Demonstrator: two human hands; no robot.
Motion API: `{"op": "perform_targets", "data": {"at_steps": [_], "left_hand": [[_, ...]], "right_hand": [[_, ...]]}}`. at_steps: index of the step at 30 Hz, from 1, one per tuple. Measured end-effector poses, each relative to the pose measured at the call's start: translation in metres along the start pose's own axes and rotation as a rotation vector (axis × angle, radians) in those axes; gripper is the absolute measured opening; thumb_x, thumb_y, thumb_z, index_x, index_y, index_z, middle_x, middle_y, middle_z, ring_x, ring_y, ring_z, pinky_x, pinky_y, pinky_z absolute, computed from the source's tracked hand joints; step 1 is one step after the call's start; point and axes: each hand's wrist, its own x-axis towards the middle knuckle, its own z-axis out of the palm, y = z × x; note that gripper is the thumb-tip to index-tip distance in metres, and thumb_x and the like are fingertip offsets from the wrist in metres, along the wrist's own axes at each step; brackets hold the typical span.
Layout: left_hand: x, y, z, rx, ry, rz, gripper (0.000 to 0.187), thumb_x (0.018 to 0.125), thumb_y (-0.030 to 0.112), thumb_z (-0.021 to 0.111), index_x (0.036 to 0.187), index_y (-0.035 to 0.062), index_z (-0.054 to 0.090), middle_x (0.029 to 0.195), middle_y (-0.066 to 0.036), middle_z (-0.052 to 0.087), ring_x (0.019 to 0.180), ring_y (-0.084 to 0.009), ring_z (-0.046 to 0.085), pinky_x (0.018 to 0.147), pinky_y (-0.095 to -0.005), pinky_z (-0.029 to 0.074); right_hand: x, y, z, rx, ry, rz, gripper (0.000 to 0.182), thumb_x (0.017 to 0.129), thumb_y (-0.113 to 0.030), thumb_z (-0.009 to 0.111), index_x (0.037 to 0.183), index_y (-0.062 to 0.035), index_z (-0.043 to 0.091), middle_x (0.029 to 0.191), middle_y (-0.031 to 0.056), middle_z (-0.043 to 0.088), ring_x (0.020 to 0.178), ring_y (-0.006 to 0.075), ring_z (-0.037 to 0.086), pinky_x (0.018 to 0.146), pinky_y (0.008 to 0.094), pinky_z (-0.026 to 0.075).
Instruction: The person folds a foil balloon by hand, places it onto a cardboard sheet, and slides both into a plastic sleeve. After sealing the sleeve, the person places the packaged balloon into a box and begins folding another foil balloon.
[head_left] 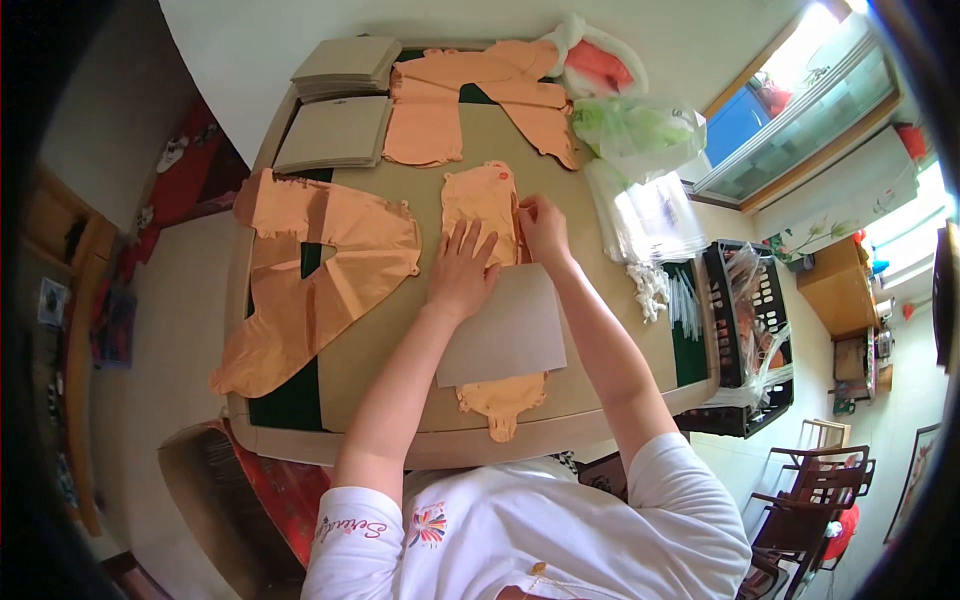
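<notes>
A folded copper-coloured foil piece (478, 195) lies in the middle of the table. My left hand (464, 268) rests flat on its lower part, fingers spread. At its right edge, my right hand (543, 230) has its fingers pinched together on the foil's side. Below both hands, a grey card sheet (505, 330) lies over the foil, and a foil end (502, 400) sticks out beneath it near the table's front edge. A large unfolded foil piece (350, 250) is spread to the left.
Stacks of grey card (335, 135) stand at the back left, beside more foil pieces (425, 120). Clear plastic bags (650, 215), a green-white bag (640, 135), white ties (648, 290) and thin clear sticks (684, 300) lie right. A black crate (730, 320) stands beyond the right edge.
</notes>
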Motion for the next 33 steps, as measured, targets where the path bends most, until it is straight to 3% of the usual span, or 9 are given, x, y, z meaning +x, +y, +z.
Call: {"op": "perform_targets", "data": {"at_steps": [2, 5, 10, 14, 17, 20, 23, 26, 33], "left_hand": [[0.000, 0.000, -0.001, -0.011, -0.009, -0.003, 0.051, 0.096, 0.037, 0.045, 0.142, 0.0150, 0.041, 0.150, -0.015, 0.033, 0.141, -0.0316, 0.025, 0.116, -0.0465, 0.018], [0.001, 0.001, -0.004, -0.024, -0.034, -0.016, 0.057, 0.096, 0.038, 0.045, 0.143, 0.0082, 0.038, 0.151, -0.015, 0.032, 0.142, -0.0308, 0.023, 0.117, -0.0463, 0.016], [0.002, 0.000, -0.001, 0.004, -0.055, -0.032, 0.064, 0.094, 0.036, 0.047, 0.144, -0.0006, 0.031, 0.152, -0.014, 0.028, 0.142, -0.0299, 0.022, 0.117, -0.0450, 0.018], [0.003, 0.001, -0.007, 0.035, -0.078, -0.029, 0.064, 0.095, 0.037, 0.045, 0.145, 0.0007, 0.031, 0.152, -0.014, 0.029, 0.143, -0.0291, 0.021, 0.117, -0.0447, 0.017], [0.002, 0.000, -0.004, 0.041, -0.052, -0.028, 0.063, 0.096, 0.039, 0.042, 0.144, 0.0003, 0.032, 0.151, -0.014, 0.031, 0.143, -0.0287, 0.022, 0.118, -0.0437, 0.016], [0.001, 0.002, -0.005, 0.022, -0.057, -0.039, 0.063, 0.097, 0.040, 0.042, 0.144, 0.0004, 0.032, 0.151, -0.014, 0.031, 0.143, -0.0279, 0.022, 0.118, -0.0430, 0.015], [0.001, 0.002, -0.006, 0.018, -0.068, -0.044, 0.063, 0.097, 0.041, 0.041, 0.144, 0.0004, 0.032, 0.151, -0.013, 0.031, 0.143, -0.0275, 0.022, 0.118, -0.0426, 0.015], [0.002, 0.002, -0.007, 0.029, -0.076, -0.040, 0.063, 0.097, 0.041, 0.040, 0.144, 0.0001, 0.032, 0.151, -0.014, 0.031, 0.142, -0.0276, 0.023, 0.118, -0.0429, 0.016], [0.001, 0.001, -0.003, 0.063, -0.041, -0.012, 0.063, 0.097, 0.042, 0.039, 0.144, -0.0002, 0.032, 0.151, -0.016, 0.031, 0.142, -0.0296, 0.024, 0.117, -0.0445, 0.017]], "right_hand": [[-0.012, -0.025, -0.016, 0.037, -0.045, 0.090, 0.025, 0.085, -0.024, 0.064, 0.093, -0.0004, 0.061, 0.084, 0.0181, 0.065, 0.077, 0.0353, 0.064, 0.070, 0.0424, 0.050], [-0.024, -0.034, -0.018, -0.271, -0.096, -0.024, 0.023, 0.082, -0.023, 0.066, 0.089, -0.0020, 0.060, 0.084, 0.0162, 0.063, 0.077, 0.0347, 0.062, 0.069, 0.0440, 0.049], [-0.021, -0.035, 0.012, -0.207, -0.051, -0.134, 0.014, 0.083, -0.016, 0.063, 0.088, -0.0031, 0.059, 0.086, 0.0161, 0.062, 0.080, 0.0362, 0.061, 0.070, 0.0450, 0.049], [-0.026, -0.040, 0.019, -0.142, 0.043, -0.378, 0.008, 0.085, -0.009, 0.058, 0.090, -0.0015, 0.058, 0.083, 0.0173, 0.061, 0.078, 0.0380, 0.061, 0.070, 0.0463, 0.049], [-0.030, -0.046, 0.007, 0.150, -0.073, -0.120, 0.014, 0.089, -0.010, 0.057, 0.101, -0.0033, 0.060, 0.083, 0.0179, 0.064, 0.073, 0.0355, 0.063, 0.067, 0.0420, 0.050], [-0.024, -0.027, 0.002, 0.105, -0.070, -0.051, 0.017, 0.092, -0.011, 0.055, 0.106, -0.0034, 0.060, 0.091, 0.0178, 0.065, 0.081, 0.0347, 0.064, 0.071, 0.0413, 0.050], [-0.025, -0.026, -0.002, -0.082, 0.023, -0.218, 0.016, 0.093, -0.011, 0.054, 0.103, -0.0012, 0.061, 0.096, 0.0180, 0.065, 0.088, 0.0328, 0.064, 0.075, 0.0406, 0.050], [-0.023, -0.031, 0.002, 0.036, 0.054, -0.131, 0.023, 0.090, -0.011, 0.057, 0.112, -0.0028, 0.057, 0.094, 0.0197, 0.065, 0.087, 0.0339, 0.064, 0.075, 0.0422, 0.050], [0.009, -0.047, 0.016, -0.143, -0.080, 0.007, 0.051, 0.085, -0.015, 0.061, 0.130, -0.0097, 0.039, 0.094, 0.0208, 0.065, 0.089, 0.0375, 0.063, 0.075, 0.0450, 0.050]]}}
